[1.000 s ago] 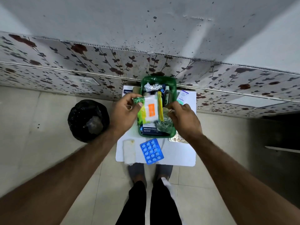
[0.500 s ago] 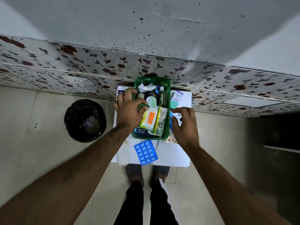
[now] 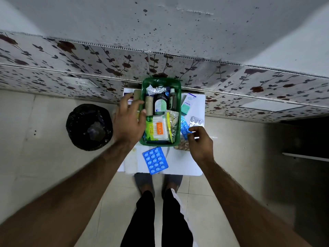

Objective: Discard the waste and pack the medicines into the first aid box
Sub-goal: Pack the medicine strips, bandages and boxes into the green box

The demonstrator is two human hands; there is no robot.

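A green first aid box (image 3: 161, 82) stands on a small white table (image 3: 179, 164), packed with bottles, a foil strip and a cotton swab pack (image 3: 159, 129). My left hand (image 3: 129, 120) hovers open at the box's left side, over a brown roll and a white carton. My right hand (image 3: 200, 142) is to the right of the box, fingertips touching a blue blister strip (image 3: 185, 127) that leans against the box wall. Another blue tablet strip (image 3: 155, 160) lies at the table's front. A silver strip (image 3: 195, 121) and a teal-white carton (image 3: 187, 103) lie at the right.
A bin lined with a black bag (image 3: 89, 126) stands on the tiled floor to the left of the table. A floral-patterned wall base runs right behind the table. My legs and feet are below the table's front edge. A strip of brown tablets (image 3: 182, 146) lies near my right wrist.
My left hand has let go of the swab pack, which now lies in the box, and moved left outside the box. My right hand shifted right to the blue strip.
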